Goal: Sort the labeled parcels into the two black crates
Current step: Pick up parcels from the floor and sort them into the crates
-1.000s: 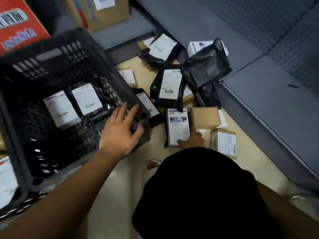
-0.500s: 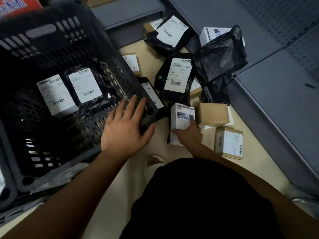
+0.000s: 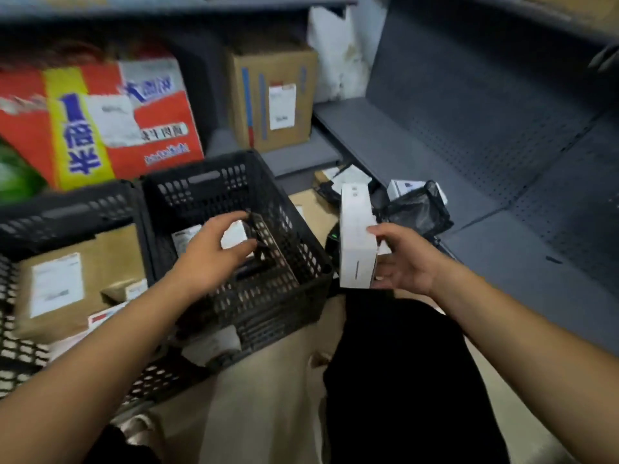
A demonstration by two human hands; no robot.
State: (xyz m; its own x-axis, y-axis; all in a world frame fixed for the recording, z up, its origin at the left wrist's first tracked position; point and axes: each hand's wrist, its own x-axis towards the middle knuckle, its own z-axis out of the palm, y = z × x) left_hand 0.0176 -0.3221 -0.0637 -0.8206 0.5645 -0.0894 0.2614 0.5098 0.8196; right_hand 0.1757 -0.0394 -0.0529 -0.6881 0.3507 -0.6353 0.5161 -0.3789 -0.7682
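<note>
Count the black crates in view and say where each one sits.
2. The left crate sits at the frame's left edge, holding a brown parcel. The middle crate stands beside it, under the left hand. Others may lie out of frame.

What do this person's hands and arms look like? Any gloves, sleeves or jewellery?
No gloves: the left hand and right hand are bare. The left forearm and right forearm show no sleeves. I see no watch, ring or bracelet, though the picture is slightly blurred.
</note>
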